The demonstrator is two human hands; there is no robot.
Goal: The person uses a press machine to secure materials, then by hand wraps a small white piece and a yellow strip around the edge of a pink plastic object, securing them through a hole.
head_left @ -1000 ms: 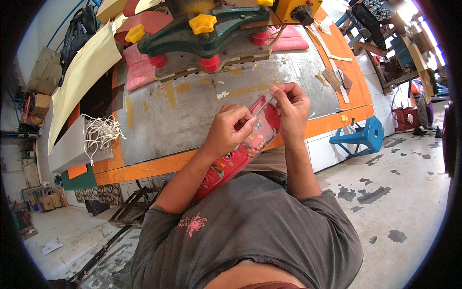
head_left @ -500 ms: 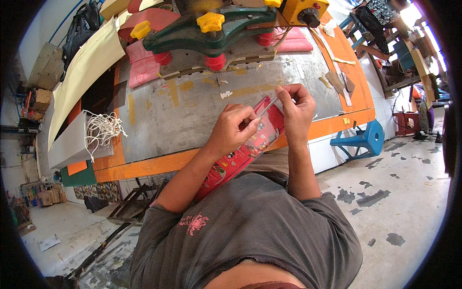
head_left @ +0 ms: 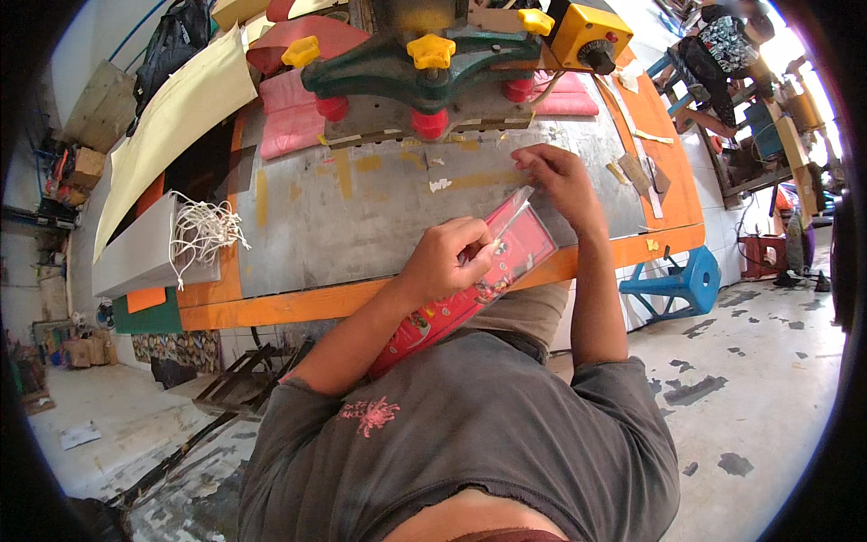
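A long red printed packet (head_left: 470, 289) is held at the near edge of the metal-topped counter (head_left: 361, 226), its lower end over the lap. The left hand (head_left: 447, 262) is closed on it; the right hand (head_left: 555, 176) is pinched on its clear plastic strip (head_left: 513, 212). The strip could be torn if pulled too sharply.

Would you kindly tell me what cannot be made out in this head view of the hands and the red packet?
- Red printed packet: its lower end is hidden by the left forearm.
- Clear sleeve: too transparent to see whether anything is inside.
- Left hand: fingertips curl under, so the grip is hidden.
- Right hand: whatever it pinches is too small to tell.
- Green press: cut off by the top edge.
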